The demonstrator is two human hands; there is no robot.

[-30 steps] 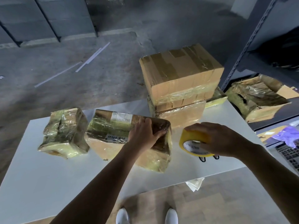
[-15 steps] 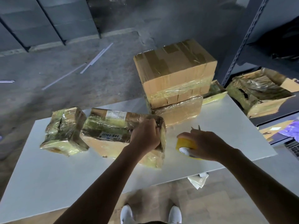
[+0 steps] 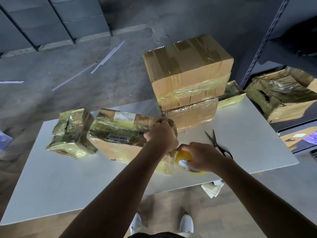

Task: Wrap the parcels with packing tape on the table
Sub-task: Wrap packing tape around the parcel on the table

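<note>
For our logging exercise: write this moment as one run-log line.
left hand: grips labelled parcel | right hand: holds tape roll at parcel's near end | scissors: lying on table

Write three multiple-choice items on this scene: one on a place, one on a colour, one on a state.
1. Where are the scissors? A. on the table, by the right hand; B. in a drawer; C. on a hook.
2. What colour is the tape roll? A. blue; B. yellow; C. red.
3. What is the left hand doing? A. lying flat; B. hanging idle; C. gripping the parcel.
Answers: 1 A, they lie on the tabletop; 2 B, yellow rim shows under the right hand; 3 C, fingers curl over the parcel's end.
</note>
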